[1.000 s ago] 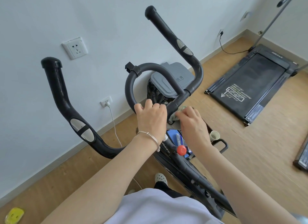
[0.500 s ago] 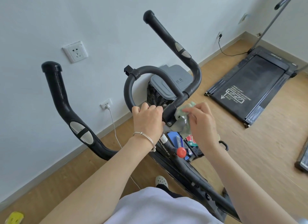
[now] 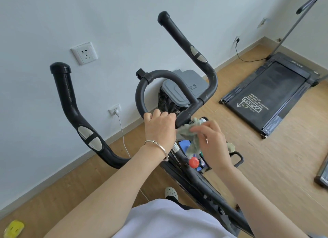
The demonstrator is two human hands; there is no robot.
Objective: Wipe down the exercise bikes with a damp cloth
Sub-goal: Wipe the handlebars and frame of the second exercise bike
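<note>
Exercise bike — black frame, near a pale wall; two long handlebar horns rise left and right, with a curved centre loop between them.
Treadmill, black, flat on the wood floor, well apart to the right.
Grey lidded bin, against the wall behind the loop.
Left hand, fingers curled tight round the loop's lower end, a silver bracelet at the wrist.
Right hand, fingertips pinching the cloth.
Cloth — pale green, crumpled, touching the bar junction just beside the left hand, its loose end hanging down.
Wall socket, white, between the left horn and the loop.
Red knob, on the frame below the cloth.
</note>
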